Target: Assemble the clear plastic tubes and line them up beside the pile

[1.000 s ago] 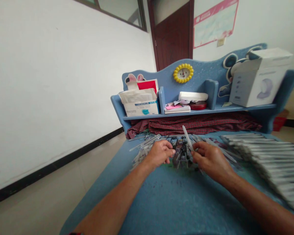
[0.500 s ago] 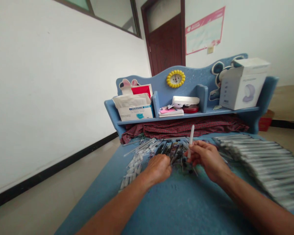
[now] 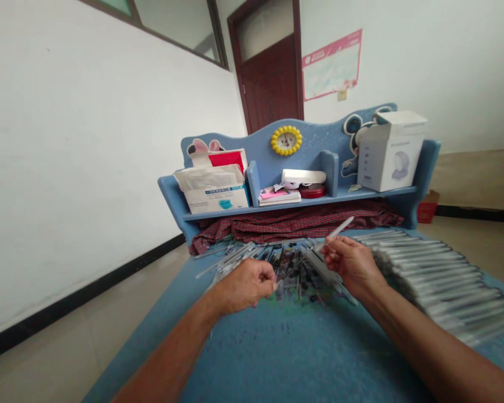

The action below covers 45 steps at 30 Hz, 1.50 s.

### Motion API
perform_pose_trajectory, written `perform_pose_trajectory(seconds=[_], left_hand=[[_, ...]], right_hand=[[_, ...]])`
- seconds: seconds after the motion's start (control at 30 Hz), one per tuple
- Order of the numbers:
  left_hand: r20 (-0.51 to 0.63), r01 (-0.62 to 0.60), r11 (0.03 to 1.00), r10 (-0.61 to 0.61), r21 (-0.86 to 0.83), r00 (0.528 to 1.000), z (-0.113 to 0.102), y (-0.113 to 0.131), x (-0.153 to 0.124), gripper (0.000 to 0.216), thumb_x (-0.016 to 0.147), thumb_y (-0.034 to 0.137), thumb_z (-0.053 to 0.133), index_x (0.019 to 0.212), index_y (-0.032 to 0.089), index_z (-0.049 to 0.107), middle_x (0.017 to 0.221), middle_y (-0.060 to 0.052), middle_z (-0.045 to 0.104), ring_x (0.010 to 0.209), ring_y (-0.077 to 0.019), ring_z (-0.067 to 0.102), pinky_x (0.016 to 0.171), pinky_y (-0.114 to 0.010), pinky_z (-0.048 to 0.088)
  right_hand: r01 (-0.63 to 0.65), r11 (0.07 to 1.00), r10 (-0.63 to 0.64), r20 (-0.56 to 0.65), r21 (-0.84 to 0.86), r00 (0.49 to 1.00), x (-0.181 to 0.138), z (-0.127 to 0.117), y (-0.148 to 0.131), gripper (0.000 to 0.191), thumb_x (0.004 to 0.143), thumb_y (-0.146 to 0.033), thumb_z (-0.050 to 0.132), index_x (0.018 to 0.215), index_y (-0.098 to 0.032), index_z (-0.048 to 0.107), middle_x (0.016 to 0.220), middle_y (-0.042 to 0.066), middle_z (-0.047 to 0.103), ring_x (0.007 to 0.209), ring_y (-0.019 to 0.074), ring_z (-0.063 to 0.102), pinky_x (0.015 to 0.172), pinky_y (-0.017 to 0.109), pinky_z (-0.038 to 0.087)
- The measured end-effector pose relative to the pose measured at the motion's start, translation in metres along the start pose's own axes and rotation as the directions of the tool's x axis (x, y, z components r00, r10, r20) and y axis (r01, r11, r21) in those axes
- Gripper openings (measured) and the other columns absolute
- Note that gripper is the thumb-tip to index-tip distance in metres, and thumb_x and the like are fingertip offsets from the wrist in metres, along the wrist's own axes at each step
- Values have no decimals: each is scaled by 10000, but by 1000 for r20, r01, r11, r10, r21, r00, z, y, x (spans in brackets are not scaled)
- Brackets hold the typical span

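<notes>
My right hand (image 3: pixel 355 267) pinches a whitish, translucent pen barrel (image 3: pixel 341 226), which slants up to the right above the table. My left hand (image 3: pixel 244 286) is closed, thumb against fingers, at the left side of the loose pile; what it holds, if anything, is too small and blurred to name. Between the hands lies a heap of dark, thin pen parts (image 3: pixel 299 275) and small black pieces. Several clear tubes (image 3: pixel 235 257) lie behind my left hand, which partly hides them. Many pale pens (image 3: pixel 441 274) are laid side by side to the right of my right hand.
The blue desk (image 3: pixel 285 352) has a raised shelf (image 3: pixel 231 213) at its back. On it stand a mask box (image 3: pixel 212 196), papers (image 3: pixel 279 198), a red round tin (image 3: pixel 312 191) and a white box (image 3: pixel 390 154). A checked cloth (image 3: pixel 273 226) lies bunched under the shelf.
My left hand has moved left, off the dark pile. The pen barrel in my right hand has tipped from nearly upright to slanting right. The camera view has shifted slightly.
</notes>
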<state>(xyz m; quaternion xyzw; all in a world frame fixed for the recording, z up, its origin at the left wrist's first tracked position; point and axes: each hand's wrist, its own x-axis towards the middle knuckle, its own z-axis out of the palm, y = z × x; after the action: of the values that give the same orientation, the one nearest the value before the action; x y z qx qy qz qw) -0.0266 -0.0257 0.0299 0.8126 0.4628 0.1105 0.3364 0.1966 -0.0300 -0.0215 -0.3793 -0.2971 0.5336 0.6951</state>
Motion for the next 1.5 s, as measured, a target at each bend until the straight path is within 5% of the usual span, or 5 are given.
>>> perform_pose_trajectory(seconds=[0.43,0.77,1.13,1.3,1.5], left_hand=[[11,-29,997,30,-77,999,4,5,-2,120,707,270,513,663,163,544,466,80,463,398,-72,456,400,-163,331],[24,-13,985,17,-173,1000,5,8,-1,94,726,209,496,677,144,543,507,49,566,363,-54,480,401,-153,323],[-213,-150,738,9,-658,977,35,13,12,231,687,319,657,723,127,533,526,43,566,311,-40,455,327,-146,320],[-309,-224,677,-5,-701,951,46,20,13,260,679,346,670,739,144,518,495,61,558,278,-32,408,288,-139,271],[-393,-275,764,32,-583,919,57,20,16,360,745,496,561,716,138,531,483,46,542,287,-51,430,298,-163,269]], right_hand=[[-9,999,9,2,51,1000,4,-4,-2,135,677,-219,668,660,-155,550,610,30,638,435,82,531,373,170,409],[-108,994,104,119,28,987,-5,2,5,111,688,-221,644,669,-152,559,606,39,642,436,99,543,380,186,408],[-276,961,251,401,5,881,-33,20,15,126,710,-255,632,680,-149,572,615,26,665,406,96,536,384,194,409],[-335,942,291,449,19,845,-35,21,15,192,727,-295,584,619,-137,597,571,25,651,387,93,522,375,195,394],[-386,922,325,481,30,814,-33,21,8,266,738,-318,529,580,-124,621,536,34,634,380,95,516,377,195,372]])
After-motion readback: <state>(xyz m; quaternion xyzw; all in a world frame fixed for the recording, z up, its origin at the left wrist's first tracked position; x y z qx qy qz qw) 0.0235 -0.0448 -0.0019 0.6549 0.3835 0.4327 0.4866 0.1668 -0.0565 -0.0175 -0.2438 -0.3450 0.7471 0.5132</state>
